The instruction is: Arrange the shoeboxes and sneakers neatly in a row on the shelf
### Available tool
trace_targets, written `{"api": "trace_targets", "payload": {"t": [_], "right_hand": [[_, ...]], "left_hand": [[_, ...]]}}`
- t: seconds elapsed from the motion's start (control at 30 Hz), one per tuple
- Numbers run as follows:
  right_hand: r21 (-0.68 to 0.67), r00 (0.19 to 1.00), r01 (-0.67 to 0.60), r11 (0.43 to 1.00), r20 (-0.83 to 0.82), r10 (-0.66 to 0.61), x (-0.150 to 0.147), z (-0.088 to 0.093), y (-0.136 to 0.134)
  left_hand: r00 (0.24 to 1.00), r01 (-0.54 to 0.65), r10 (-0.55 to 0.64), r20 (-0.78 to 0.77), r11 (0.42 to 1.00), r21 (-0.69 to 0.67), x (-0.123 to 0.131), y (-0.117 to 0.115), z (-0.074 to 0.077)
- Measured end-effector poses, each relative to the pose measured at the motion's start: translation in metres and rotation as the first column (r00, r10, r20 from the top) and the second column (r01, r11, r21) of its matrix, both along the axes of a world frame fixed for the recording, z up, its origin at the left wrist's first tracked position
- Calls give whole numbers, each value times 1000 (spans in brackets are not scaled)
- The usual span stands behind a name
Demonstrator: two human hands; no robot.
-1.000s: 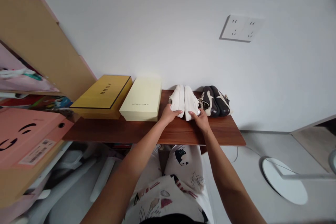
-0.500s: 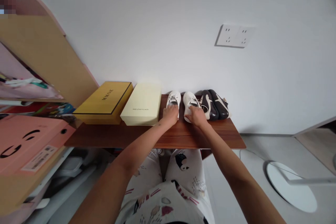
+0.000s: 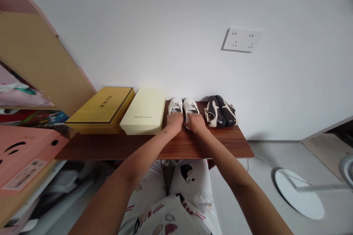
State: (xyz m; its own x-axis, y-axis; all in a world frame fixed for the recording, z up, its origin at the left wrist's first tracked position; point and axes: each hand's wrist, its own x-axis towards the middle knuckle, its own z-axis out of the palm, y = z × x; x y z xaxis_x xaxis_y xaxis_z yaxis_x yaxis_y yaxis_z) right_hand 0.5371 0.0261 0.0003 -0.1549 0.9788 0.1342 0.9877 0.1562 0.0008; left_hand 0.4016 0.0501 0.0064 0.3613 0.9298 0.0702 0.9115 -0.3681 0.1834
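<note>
A pair of white shoes stands side by side on the brown wooden shelf (image 3: 154,147), toes toward the wall. My left hand (image 3: 174,122) is closed over the heel of the left white shoe (image 3: 175,105). My right hand (image 3: 196,122) grips the heel of the right white shoe (image 3: 191,105). Both heels are hidden under my fingers. A pair of dark brown and cream shoes (image 3: 220,110) sits just to the right, apart from the white pair.
A pale yellow shoe box (image 3: 143,111) and a darker yellow box (image 3: 100,109) lie left of the shoes. Pink and cardboard boxes (image 3: 24,150) crowd the far left. A wall socket (image 3: 242,39) is above; a white round stand base (image 3: 299,192) is on the floor at right.
The white shoes went from lying with soles up to standing upright on the shelf. They now sit a little further left, away from the dark pair, with my hands still on the heels.
</note>
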Motion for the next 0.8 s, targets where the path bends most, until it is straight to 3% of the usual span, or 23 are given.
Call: {"api": "trace_targets", "payload": {"t": [0.3,0.43,0.53,0.63,0.73,0.8], "right_hand": [[4,999,24,1000,-43,-24,-6,-8,1],[155,977,25,988,-212,8,9,-12,-10],[352,923,141,925,-384,5,52,-18,-21],[440,822,446,779,-546,-162,117,-28,-32],[376,675,664,646,-673,-302,179,-41,-42],[258,584,714,651,-734,-349,207,-48,-46]], "left_hand": [[993,-12,13,-114,1000,12,-4,0,-9],[997,-24,31,-72,995,96,-5,-14,-3],[994,49,-65,91,985,166,10,-28,2],[923,224,-252,292,967,125,43,-35,-2],[847,280,-250,469,960,7,88,-34,-16],[810,255,-164,563,963,-87,117,-31,-28]]}}
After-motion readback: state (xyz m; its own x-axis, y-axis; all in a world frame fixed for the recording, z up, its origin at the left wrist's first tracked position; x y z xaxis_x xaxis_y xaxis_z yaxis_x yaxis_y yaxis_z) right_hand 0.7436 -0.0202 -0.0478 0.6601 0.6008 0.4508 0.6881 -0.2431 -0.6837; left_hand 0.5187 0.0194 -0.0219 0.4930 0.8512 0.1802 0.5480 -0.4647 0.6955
